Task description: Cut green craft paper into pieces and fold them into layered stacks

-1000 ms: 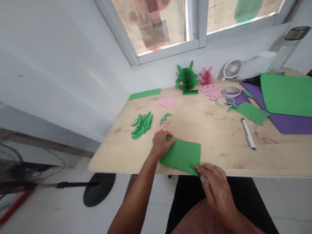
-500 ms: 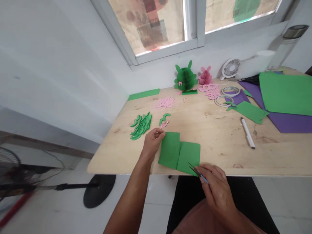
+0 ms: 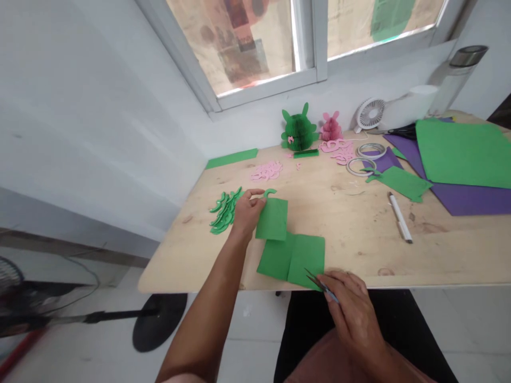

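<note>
My left hand [image 3: 248, 211] pinches the upper left corner of a square green paper piece [image 3: 272, 219], lifted above the wood. Below it a creased green sheet [image 3: 306, 259] lies at the table's front edge, its left half partly covered by the held piece. My right hand [image 3: 351, 298] is closed around a pair of scissors [image 3: 319, 282], whose blades are slightly apart over that sheet's lower right corner. Left of my left hand is a heap of curved green cutouts [image 3: 225, 213]. A curved green strip [image 3: 270, 191] shows just behind the held piece.
Pink cutouts [image 3: 266, 171] lie farther back. Green [image 3: 299, 130] and pink [image 3: 330, 127] paper animals stand by the wall, beside a small white fan [image 3: 369, 114]. Tape rolls [image 3: 361, 166], a white marker [image 3: 400, 218] and large green sheets [image 3: 463, 154] over purple ones [image 3: 475, 199] are at right.
My left hand has raised the green square up and away from the creased sheet, uncovering part of that sheet's left half. My right hand with the scissors stays nearly in place. The view has shifted slightly.
</note>
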`<state>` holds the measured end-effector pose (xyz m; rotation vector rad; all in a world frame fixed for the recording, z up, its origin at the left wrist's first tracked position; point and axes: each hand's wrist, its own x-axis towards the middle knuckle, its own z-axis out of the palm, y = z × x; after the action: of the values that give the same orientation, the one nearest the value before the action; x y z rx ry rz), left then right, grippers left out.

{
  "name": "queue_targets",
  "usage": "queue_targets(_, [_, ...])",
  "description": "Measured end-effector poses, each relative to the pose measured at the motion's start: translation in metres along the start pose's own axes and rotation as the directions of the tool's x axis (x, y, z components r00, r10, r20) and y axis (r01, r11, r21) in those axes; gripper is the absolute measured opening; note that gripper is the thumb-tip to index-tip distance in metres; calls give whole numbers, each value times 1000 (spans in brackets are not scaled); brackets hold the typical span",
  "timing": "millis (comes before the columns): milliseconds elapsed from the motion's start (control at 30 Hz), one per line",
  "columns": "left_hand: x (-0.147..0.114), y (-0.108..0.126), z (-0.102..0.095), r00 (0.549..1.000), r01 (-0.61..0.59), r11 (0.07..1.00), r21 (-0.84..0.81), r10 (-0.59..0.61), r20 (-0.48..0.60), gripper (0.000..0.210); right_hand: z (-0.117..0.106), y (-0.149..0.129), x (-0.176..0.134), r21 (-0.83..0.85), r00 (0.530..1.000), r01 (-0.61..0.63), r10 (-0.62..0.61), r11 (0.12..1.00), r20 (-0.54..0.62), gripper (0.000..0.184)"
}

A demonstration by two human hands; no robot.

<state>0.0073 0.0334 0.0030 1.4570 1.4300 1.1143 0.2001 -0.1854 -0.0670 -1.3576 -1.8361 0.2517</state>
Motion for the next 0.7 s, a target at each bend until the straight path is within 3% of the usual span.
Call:
queue_targets(200, [32,-23,8,996,-22,980,195,39,-84,16,0,-1,2,2,1000,7,-7,1000,-29,37])
queue_targets(367, [30,-30,8,981,-62,937,344,121,-152,22,0,0,3,-1,1000,7,-7,1000,-26,38])
queue_targets(467, [8,-29,1,976,-74,919,388,146,-159,22,-1,-1,3,4,1000,5,-5,1000,-28,38])
queue_targets(567, [-30,-26,-8,989,-66,922,381,110,-96,28,-1,-2,4,7,1000,5,-5,1000,-26,39])
queue_targets(700, [-89,-19,-16,998,43,971,236,-50,23,49,-1,-2,4,15,1000,0,0,1000,-7,40])
